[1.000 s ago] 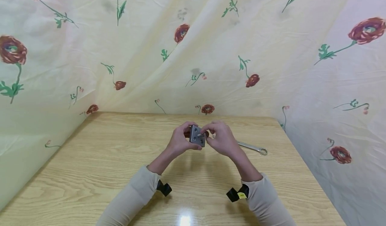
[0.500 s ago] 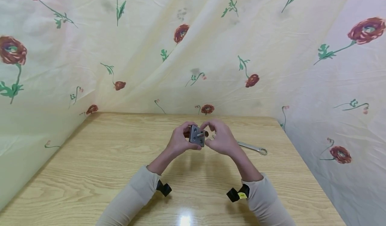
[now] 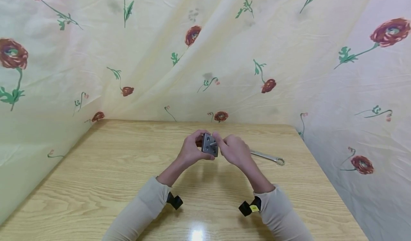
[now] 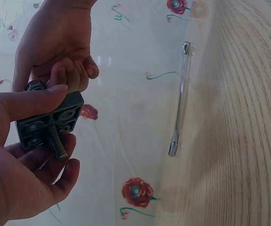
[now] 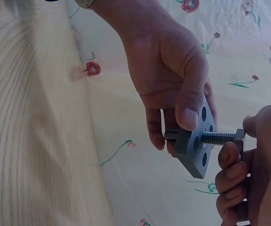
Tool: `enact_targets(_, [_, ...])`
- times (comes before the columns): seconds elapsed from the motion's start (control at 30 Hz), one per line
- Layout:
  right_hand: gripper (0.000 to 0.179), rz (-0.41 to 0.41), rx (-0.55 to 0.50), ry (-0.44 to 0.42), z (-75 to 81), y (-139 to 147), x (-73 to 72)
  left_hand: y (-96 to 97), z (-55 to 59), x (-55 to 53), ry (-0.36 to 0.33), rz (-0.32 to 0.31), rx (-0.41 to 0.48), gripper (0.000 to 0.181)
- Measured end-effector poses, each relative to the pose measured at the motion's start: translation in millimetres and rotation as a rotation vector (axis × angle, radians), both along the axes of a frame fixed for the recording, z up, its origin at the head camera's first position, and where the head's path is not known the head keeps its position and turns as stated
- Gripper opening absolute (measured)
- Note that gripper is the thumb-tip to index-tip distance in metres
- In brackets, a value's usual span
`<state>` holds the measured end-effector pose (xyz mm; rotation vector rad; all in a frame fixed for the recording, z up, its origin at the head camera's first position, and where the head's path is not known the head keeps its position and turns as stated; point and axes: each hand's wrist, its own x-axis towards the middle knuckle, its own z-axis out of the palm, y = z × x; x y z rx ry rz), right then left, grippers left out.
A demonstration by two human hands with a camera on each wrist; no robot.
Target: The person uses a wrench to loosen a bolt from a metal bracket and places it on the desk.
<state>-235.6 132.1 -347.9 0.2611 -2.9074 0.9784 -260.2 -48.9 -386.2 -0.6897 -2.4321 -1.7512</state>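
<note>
My left hand point(image 3: 191, 149) grips a square dark grey metal block point(image 5: 196, 146) by its edges, thumb on one side and fingers on the other. Several round holes show in its face. A threaded hex bolt point(image 5: 218, 137) runs through the middle hole, its tip point(image 4: 56, 143) sticking out on the far side from the head. At the bolt's hex head point(image 5: 239, 140), my right hand point(image 3: 236, 150) pinches with thumb and forefinger, the other fingers curled in. Both hands hold the work up over the table. A dark bit point(image 5: 242, 212) shows between the right hand's lower fingers, its kind unclear.
A silver combination wrench point(image 3: 266, 156) lies on the wooden table point(image 3: 112, 169), right of and partly behind my right hand. Flower-printed cloth point(image 3: 154, 55) hangs along the back and both sides. Black wrist cameras point(image 3: 174, 200) sit at both cuffs.
The right hand's fingers loosened and lifted from the bolt head half a second ago, and have now turned and closed on it again. The left hand and block have stayed in place.
</note>
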Motion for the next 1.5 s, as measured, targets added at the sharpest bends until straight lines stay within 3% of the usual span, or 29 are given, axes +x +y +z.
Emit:
enact_targets(0.2, [0.061,0.021,-0.004,0.013,0.2,-1.7,0.2,-0.1,0.8,0.2,0.002,-0.009,0.000,0.071])
enact_targets(0.67, [0.030,0.117,-0.018,0.142,8.2,5.8,3.5,0.5,3.3,2.4,-0.017,-0.013,0.021,0.071])
enact_targets(0.93, [0.019,0.150,-0.051,0.150,12.0,9.8,4.3,0.5,3.1,2.0,-0.022,-0.005,0.003,0.071])
enact_targets(1.07, [0.016,0.171,-0.081,0.173,13.1,10.3,4.3,0.2,2.5,1.7,-0.022,-0.009,0.005,0.071])
enact_targets(1.3, [0.016,0.237,-0.065,0.299,11.8,10.2,3.9,0.6,2.3,1.9,-0.028,-0.007,0.006,0.071])
enact_targets(1.5, [0.023,0.268,-0.072,0.330,10.0,9.7,3.0,0.8,1.5,0.9,-0.030,-0.007,0.003,0.071])
